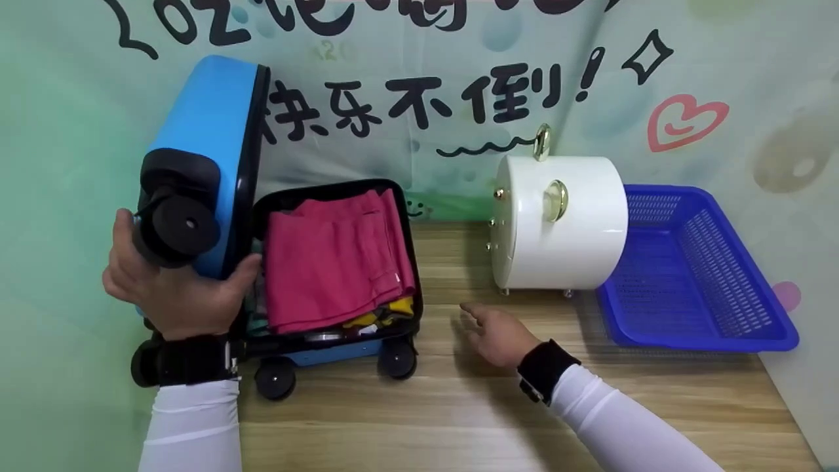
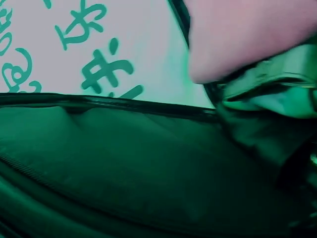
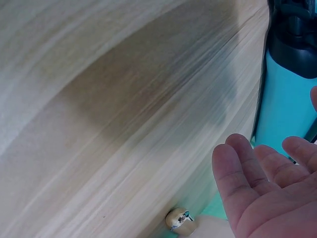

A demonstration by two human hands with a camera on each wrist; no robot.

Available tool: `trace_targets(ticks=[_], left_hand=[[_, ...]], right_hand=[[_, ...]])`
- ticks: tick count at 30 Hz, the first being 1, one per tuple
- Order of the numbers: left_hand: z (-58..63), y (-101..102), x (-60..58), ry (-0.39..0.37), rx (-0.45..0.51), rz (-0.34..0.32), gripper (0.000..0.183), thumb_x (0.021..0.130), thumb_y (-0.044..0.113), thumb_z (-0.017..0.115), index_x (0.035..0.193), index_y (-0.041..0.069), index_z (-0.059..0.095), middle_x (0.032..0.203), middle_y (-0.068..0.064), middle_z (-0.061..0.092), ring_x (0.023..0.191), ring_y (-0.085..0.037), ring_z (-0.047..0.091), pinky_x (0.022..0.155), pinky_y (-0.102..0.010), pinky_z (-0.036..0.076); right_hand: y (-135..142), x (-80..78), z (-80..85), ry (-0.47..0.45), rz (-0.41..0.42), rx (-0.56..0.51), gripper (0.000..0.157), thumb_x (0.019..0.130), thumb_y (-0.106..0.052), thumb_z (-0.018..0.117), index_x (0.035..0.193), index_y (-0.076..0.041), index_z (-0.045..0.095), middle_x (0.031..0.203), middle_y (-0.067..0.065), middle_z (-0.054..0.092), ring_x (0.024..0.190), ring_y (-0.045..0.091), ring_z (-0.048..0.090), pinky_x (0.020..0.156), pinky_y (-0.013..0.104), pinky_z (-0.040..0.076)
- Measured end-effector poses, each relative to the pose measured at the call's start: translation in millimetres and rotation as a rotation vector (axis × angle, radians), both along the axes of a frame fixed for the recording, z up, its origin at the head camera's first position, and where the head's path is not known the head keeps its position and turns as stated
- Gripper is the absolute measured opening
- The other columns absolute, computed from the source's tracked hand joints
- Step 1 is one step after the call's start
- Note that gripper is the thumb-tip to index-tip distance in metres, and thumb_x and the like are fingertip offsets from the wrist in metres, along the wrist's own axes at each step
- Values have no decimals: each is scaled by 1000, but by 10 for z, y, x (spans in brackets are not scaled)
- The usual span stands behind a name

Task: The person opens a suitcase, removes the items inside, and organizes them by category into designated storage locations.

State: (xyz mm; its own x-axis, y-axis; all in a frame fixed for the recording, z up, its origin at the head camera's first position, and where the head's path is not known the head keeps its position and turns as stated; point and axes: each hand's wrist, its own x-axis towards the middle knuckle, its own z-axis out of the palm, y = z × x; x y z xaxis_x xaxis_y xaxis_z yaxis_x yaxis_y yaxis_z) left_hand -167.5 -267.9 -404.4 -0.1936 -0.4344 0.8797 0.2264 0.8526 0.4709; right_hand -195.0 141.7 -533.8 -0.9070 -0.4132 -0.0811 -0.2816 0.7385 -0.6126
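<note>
A small blue suitcase lies open on the left, its blue lid point(image 1: 196, 111) raised upright. My left hand point(image 1: 187, 298) grips the lid's lower end beside a black wheel point(image 1: 180, 229), thumb on the rim side and fingers on the outer side. In the left wrist view, the dark lining point(image 2: 124, 158) fills the lower part. Folded pink clothing point(image 1: 331, 262) lies on top in the suitcase's black-rimmed base point(image 1: 419, 288), with yellow and dark fabric below it. My right hand point(image 1: 498, 334) hovers over the table right of the suitcase, holding nothing; its fingers point(image 3: 230, 168) are extended.
A white drum-shaped container point(image 1: 564, 223) with gold-coloured fittings and small feet stands right of centre. Beside it sits a blue plastic basket point(image 1: 704, 344). A printed cloth point(image 1: 419, 151) with black lettering hangs behind the wooden table point(image 1: 393, 419).
</note>
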Motion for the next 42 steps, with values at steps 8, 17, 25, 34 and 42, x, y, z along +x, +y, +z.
trace_targets(ticks=[8, 17, 25, 34, 42], left_hand=[[-255, -209, 64, -250, 52, -52, 87, 81, 31, 76, 159, 23, 39, 175, -21, 15, 164, -32, 7, 132, -45, 4], [-778, -210, 113, -448, 398, 56, 99, 92, 2, 59, 169, 6, -3, 178, -13, -12, 164, -18, -14, 133, -36, 11], [-831, -447, -20, -504, 509, 19, 100, 97, -2, 56, 170, 16, -11, 178, 2, -17, 160, 1, -14, 125, -17, 22], [-764, -570, -168, -582, 594, -9, 91, 108, 31, 53, 168, 23, -15, 176, 12, -16, 158, 7, -7, 126, -11, 4], [-724, -649, -140, -587, 667, 3, 84, 111, 34, 45, 169, 26, -15, 177, 15, -8, 159, 0, 16, 128, -18, 18]], right_hand=[[-48, -17, -50, -9, -28, -7, 60, 99, -6, 64, 156, -1, 48, 154, 20, 56, 129, 40, 64, 114, 53, 49], [-81, -23, -71, -36, -53, -18, 59, 99, -7, 64, 156, -4, 48, 158, 16, 53, 132, 39, 63, 116, 53, 47], [-59, -30, -119, -30, -66, -1, 58, 100, -10, 65, 155, -4, 49, 160, 17, 51, 136, 39, 61, 118, 52, 45], [-32, -19, -179, -4, -64, 12, 58, 99, -12, 65, 154, -2, 51, 149, 20, 61, 128, 37, 65, 116, 53, 47], [-5, -19, -196, 6, -49, 23, 56, 98, -12, 65, 151, 1, 53, 152, 21, 58, 139, 40, 58, 120, 53, 42]])
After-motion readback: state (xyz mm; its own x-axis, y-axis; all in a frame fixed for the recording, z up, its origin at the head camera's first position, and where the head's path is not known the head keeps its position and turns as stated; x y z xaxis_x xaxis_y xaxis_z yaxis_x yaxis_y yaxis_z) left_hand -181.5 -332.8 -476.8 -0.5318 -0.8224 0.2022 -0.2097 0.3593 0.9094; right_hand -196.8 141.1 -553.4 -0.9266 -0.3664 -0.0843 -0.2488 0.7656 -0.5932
